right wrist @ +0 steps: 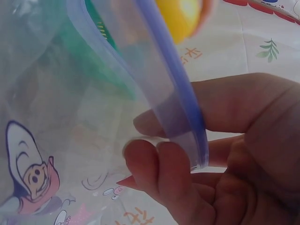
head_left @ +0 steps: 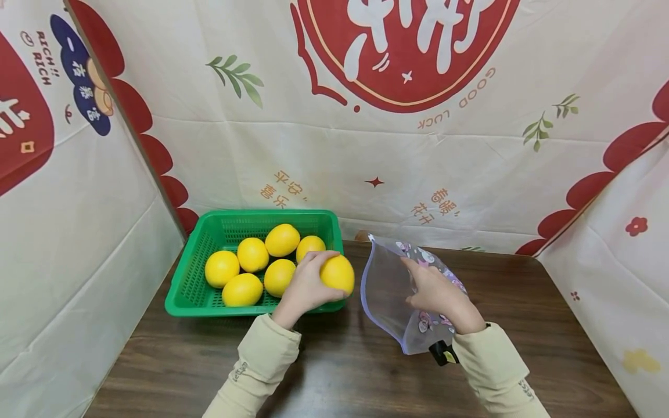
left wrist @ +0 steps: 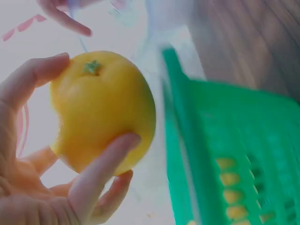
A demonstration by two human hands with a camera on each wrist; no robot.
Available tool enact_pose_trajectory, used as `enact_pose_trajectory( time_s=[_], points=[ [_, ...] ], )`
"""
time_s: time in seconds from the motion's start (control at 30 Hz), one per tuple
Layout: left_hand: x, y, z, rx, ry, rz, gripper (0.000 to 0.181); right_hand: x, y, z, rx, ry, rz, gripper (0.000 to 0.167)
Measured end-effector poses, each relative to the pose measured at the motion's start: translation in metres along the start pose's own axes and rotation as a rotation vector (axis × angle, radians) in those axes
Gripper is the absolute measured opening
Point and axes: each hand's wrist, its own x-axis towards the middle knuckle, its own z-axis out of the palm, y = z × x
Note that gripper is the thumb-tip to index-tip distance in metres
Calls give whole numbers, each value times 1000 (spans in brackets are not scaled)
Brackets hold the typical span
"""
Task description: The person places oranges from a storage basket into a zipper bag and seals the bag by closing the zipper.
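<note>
The left hand (head_left: 307,287) grips a round yellow fruit (head_left: 338,274) beside the right end of the green basket (head_left: 180,290). In the left wrist view, the thumb and fingers of the left hand (left wrist: 37,197) curl round the fruit (left wrist: 105,108), whose green star-shaped stem end shows. A see-through bag (head_left: 384,290) with a blue-purple edge and cartoon prints stands open-mouthed to the right. The right hand (head_left: 439,295) is at the bag's far side. Seen from the right wrist, the right hand (right wrist: 225,154) pinches the bag near its blue edge (right wrist: 180,79), thumb and fingertips close together.
Several yellow fruits (head_left: 252,255) lie in the basket at the left of the brown wooden table (head_left: 360,377). A small black object (head_left: 441,353) is by the right sleeve. Printed white cloth (head_left: 324,145) hangs behind the table and along both sides.
</note>
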Motion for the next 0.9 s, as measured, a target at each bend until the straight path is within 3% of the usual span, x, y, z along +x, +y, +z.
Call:
enact_pose_trajectory(
  time_s=[0.23,0.47,0.7,0.9],
  points=[
    [1,24,18,-129,-55,71,70,2,-3,-1,9,-2,5,75],
    [5,32,44,-123,-135,86,70,3,-4,-3,13,-10,12,77],
    [7,30,58,3,-146,73,71,1,-5,-8,23,-13,26,79],
    [7,31,57,175,-162,70,83,-1,-11,-11,39,4,21,82]
  ],
)
